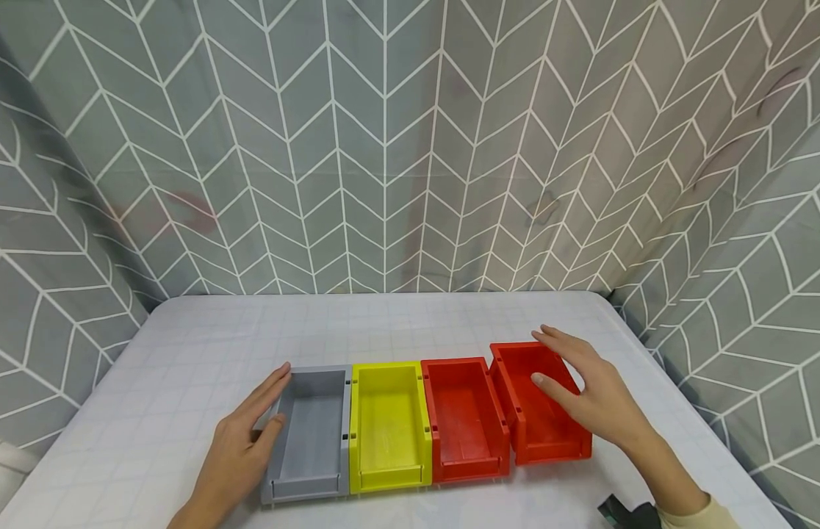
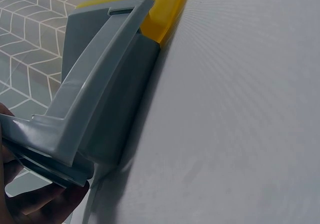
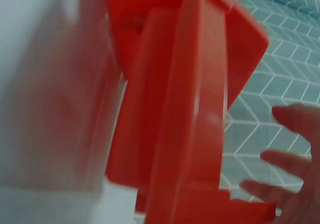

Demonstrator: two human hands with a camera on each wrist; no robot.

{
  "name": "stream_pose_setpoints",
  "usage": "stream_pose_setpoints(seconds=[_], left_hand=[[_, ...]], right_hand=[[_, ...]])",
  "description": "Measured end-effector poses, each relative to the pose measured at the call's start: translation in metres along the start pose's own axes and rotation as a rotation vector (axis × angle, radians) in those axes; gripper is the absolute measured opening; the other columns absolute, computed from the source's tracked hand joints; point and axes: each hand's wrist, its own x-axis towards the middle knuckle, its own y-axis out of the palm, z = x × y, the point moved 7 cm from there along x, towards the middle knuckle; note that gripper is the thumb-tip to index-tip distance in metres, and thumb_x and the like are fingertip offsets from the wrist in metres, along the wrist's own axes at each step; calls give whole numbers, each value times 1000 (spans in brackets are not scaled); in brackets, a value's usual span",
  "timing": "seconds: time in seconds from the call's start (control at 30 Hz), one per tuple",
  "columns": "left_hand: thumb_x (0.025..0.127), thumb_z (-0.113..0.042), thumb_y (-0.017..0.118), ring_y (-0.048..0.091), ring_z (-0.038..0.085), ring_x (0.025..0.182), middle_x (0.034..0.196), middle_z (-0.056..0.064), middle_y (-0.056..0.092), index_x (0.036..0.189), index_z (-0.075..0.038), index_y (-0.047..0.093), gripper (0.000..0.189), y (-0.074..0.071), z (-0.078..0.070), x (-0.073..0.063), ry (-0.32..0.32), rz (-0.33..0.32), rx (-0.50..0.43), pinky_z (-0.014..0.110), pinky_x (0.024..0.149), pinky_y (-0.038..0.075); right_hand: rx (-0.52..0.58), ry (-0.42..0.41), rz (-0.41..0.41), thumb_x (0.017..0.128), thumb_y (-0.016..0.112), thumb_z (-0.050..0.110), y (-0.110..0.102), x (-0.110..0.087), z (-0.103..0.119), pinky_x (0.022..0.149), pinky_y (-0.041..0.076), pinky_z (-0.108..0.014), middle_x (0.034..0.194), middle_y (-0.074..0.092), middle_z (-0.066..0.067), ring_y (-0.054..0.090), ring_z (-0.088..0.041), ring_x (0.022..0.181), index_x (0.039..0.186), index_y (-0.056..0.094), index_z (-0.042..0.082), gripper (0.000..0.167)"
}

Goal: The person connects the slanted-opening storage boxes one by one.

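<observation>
Four bins stand in a row on the table: a grey bin [image 1: 312, 426], a yellow bin [image 1: 390, 419], a red bin [image 1: 464, 419] and a second red bin [image 1: 538, 415] at the right end. My left hand [image 1: 241, 441] lies along the grey bin's left side, its fingers extended and touching the wall, the thumb near the rim. The left wrist view shows fingertips at a corner of that grey bin [image 2: 107, 78]. Over the end red bin, my right hand [image 1: 595, 393] is spread; its fingers appear apart from the red bin [image 3: 200, 108] in the right wrist view.
The white table [image 1: 211, 330] reaches back to a grey curtain [image 1: 383, 147] with white chevron lines. More curtain hangs at both sides. A dark device [image 1: 628, 512] sits by the right wrist. The end red bin stands slightly askew from its neighbour.
</observation>
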Motion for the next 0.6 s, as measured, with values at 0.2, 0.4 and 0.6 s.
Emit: stream_pose_setpoints(seconds=[0.2, 0.4, 0.6], left_hand=[[99, 1, 64, 45, 15, 140, 161, -3, 44, 157, -20, 50, 63, -1, -1, 0, 3, -2, 5, 35, 75, 60], [99, 1, 64, 46, 17, 140, 161, -7, 43, 157, -20, 50, 63, 0, -1, -1, 9, -8, 0, 37, 74, 60], [99, 2, 63, 46, 20, 140, 161, -4, 43, 157, -20, 50, 63, 0, 0, -1, 4, -7, -2, 38, 75, 61]], right_hand=[[14, -148, 96, 93, 80, 26, 15, 0, 19, 98, 47, -67, 156, 49, -1, 42, -32, 143, 151, 58, 24, 62], [-21, -150, 149, 94, 78, 33, 25, 1, 22, 107, 36, -70, 157, 48, -2, 37, -34, 146, 151, 58, 24, 62], [-34, -141, 170, 93, 78, 35, 27, 2, 21, 108, 32, -72, 156, 50, -5, 36, -36, 146, 150, 60, 24, 60]])
